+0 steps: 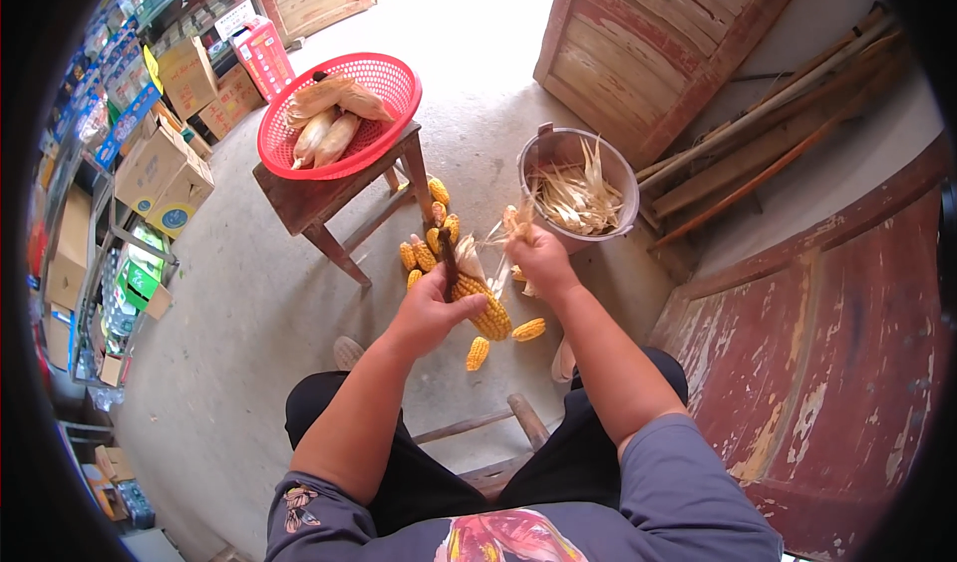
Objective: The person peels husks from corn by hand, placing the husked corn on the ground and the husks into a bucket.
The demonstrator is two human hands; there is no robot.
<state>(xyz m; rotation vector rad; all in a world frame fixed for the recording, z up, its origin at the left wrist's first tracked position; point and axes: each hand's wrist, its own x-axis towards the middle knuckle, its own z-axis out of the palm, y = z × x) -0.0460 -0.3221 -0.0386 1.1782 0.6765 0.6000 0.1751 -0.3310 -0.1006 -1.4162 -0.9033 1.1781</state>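
My left hand (434, 308) holds an ear of yellow corn (484, 309) whose pale husk is partly peeled back, together with a dark, stick-like tool (447, 259). Dry husk strips are gripped in my right hand (540, 259), just short of the husk bucket (632, 207), which contains loose husks (576, 199). Peeled corn ears (424, 255) lie on the concrete floor under and beyond my left hand, and two single ears (529, 329) (478, 353) rest nearer my feet. Several ears still in husk (336, 139) sit in a red plastic basket (410, 106).
The basket stands on a wooden stool (299, 207). Cardboard boxes (161, 169) and stocked shelves line the left side. Long wooden poles (777, 124) lean by the wall at right, near worn wooden doors (643, 46). A peeling red wooden panel (815, 367) is close on my right.
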